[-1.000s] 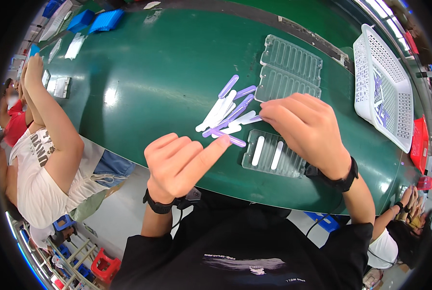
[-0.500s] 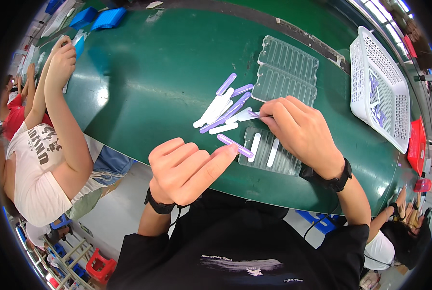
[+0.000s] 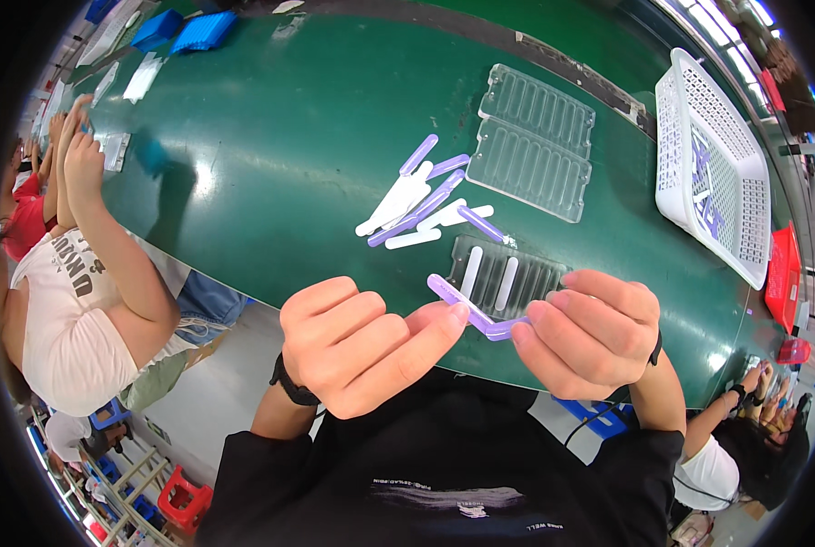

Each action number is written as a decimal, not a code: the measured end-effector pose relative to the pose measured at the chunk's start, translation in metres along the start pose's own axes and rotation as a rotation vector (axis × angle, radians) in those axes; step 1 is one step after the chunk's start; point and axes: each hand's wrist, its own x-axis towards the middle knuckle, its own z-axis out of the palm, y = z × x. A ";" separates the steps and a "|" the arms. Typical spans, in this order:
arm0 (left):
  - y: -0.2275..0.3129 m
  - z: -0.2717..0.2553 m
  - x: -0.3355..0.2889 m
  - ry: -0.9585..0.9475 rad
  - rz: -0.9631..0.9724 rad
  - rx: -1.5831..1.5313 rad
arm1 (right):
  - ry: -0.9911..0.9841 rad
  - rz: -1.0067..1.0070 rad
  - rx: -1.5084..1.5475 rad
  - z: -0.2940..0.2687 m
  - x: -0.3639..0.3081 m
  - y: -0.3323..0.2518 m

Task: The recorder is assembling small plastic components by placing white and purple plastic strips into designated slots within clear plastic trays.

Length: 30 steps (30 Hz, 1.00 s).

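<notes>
My left hand pinches a slim purple stick with a rounded end and a pale stripe. My right hand closes its fingertips on a short purple piece. Its end meets the stick's near end at an angle; whether they are joined I cannot tell. Just beyond both hands lies a clear ribbed tray with two white sticks in its slots. Past it, a loose pile holds several white sticks and several purple sticks.
Two clear ribbed trays lie end to end on the green table. At the right stand a white mesh basket with purple and white pieces and a red bin. Another person works on the left, near blue trays.
My right hand has come from the pile toward me, its fingers now on a purple piece against the left hand's stick. A purple stick lies at the pile's right side.
</notes>
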 end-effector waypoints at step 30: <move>0.001 0.018 -0.005 0.039 -0.083 -0.360 | -0.014 0.256 -0.037 -0.029 -0.020 -0.014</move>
